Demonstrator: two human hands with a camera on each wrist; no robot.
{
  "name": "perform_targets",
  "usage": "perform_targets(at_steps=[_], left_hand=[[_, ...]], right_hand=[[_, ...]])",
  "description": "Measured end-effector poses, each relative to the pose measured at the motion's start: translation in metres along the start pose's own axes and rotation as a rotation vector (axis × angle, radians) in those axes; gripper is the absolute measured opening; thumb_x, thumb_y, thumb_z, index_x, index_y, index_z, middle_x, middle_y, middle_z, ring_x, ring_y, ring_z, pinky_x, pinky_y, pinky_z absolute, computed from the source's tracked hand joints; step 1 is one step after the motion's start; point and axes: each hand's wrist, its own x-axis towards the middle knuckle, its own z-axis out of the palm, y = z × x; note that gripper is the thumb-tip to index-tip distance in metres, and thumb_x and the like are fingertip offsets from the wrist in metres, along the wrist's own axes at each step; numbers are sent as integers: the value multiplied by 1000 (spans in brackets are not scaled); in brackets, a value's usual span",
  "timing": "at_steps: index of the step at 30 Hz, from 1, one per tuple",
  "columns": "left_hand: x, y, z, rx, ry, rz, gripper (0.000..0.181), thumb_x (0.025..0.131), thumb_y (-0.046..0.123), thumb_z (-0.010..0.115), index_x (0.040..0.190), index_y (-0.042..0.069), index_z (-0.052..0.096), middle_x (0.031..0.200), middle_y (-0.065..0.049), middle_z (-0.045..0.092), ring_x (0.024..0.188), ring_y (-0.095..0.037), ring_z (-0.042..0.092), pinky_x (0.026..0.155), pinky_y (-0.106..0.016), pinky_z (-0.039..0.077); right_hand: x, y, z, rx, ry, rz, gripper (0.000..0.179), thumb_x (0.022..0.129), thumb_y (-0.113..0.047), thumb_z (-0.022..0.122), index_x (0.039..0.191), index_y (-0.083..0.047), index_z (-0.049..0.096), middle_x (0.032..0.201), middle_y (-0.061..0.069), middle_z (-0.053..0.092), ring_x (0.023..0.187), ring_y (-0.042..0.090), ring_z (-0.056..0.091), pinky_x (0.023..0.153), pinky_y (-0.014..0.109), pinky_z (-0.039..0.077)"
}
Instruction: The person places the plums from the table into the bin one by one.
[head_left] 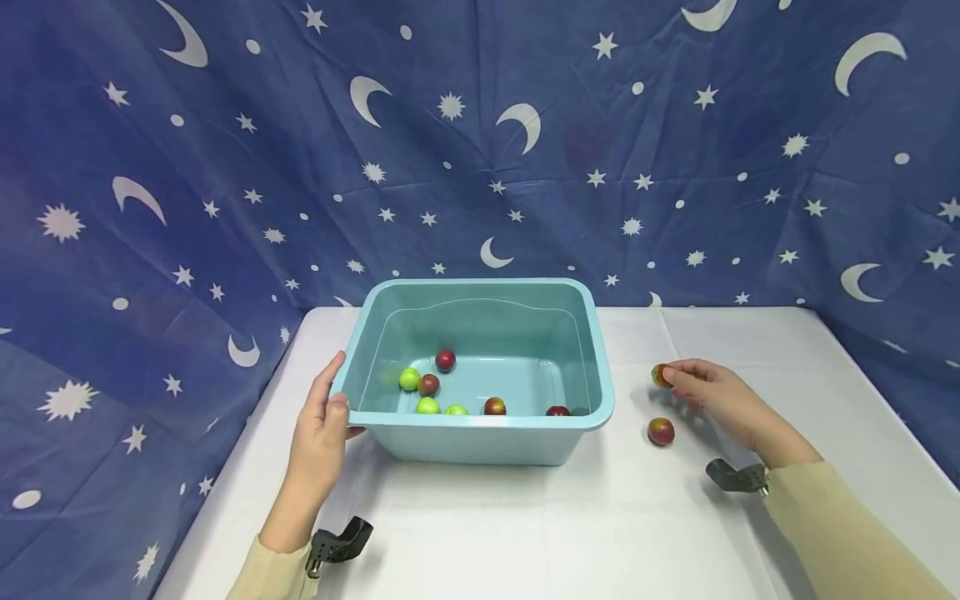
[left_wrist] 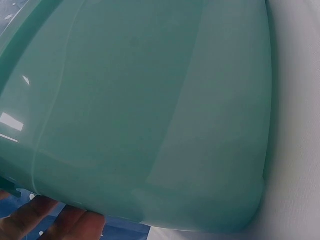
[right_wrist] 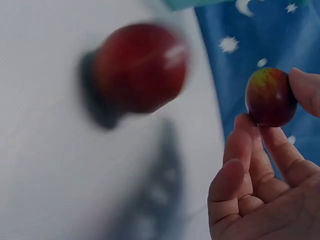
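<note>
My right hand (head_left: 726, 407) pinches a red plum with a yellow-green patch (right_wrist: 271, 97) between thumb and fingertips, held above the white table at the right. Just nearer to me, a second red plum (head_left: 661, 431) lies on the cloth; it looms large and blurred in the right wrist view. My left hand (head_left: 318, 442) grips the left rim of a light-blue plastic bin (head_left: 480, 443), its thumb over the rim and fingers beneath it. Inside the bin are several dark red plums (head_left: 446, 360) and green fruits (head_left: 409, 379), some partly hidden by the front wall.
A white cloth (head_left: 480, 533) covers the table. Behind and on both sides hangs a dark blue curtain (head_left: 450, 167) with moons and stars; the bin's back edge stands close to it. A black camera mount (head_left: 341, 542) sits on each wrist.
</note>
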Motion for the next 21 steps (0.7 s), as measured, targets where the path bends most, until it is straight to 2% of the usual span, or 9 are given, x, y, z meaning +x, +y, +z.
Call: perform_targets(at_steps=[2, 5, 7, 10, 21], left_hand=[[1, 0, 0, 6, 1, -2, 51, 100, 15, 36, 150, 26, 37, 134, -16, 49, 92, -33, 60, 68, -39, 60], [1, 1, 0, 14, 2, -4, 51, 100, 15, 36, 150, 26, 37, 134, -17, 49, 91, -31, 61, 68, -41, 60], [0, 1, -1, 15, 1, -4, 51, 100, 15, 36, 150, 26, 37, 134, -17, 49, 90, -26, 61, 68, -41, 60], [0, 0, -1, 2, 0, 0, 50, 101, 16, 37, 150, 25, 37, 134, -17, 49, 90, -25, 61, 68, -41, 60], [0, 2, 0, 20, 1, 3, 52, 100, 14, 36, 150, 26, 37, 136, -16, 47, 92, -32, 60, 67, -42, 60]], right_hand=[[-1, -13, -3, 1, 7, -38, 65, 95, -53, 53, 134, -2, 48, 126, 15, 55, 112, 36, 50, 89, 36, 46], [-2, -36, -7, -6, 24, -81, 64, 95, -53, 52, 135, -3, 48, 127, 12, 55, 115, 33, 49, 90, 33, 45], [-2, -52, -8, 10, 35, -101, 64, 95, -52, 53, 135, -3, 47, 124, 9, 55, 111, 28, 50, 87, 29, 47], [-1, -73, -6, 50, 46, -140, 61, 95, -50, 55, 134, -3, 47, 121, 7, 56, 105, 23, 51, 83, 24, 49], [3, -131, 6, 144, 38, -201, 59, 92, -49, 61, 131, -6, 51, 122, 9, 57, 105, 24, 52, 85, 27, 51]])
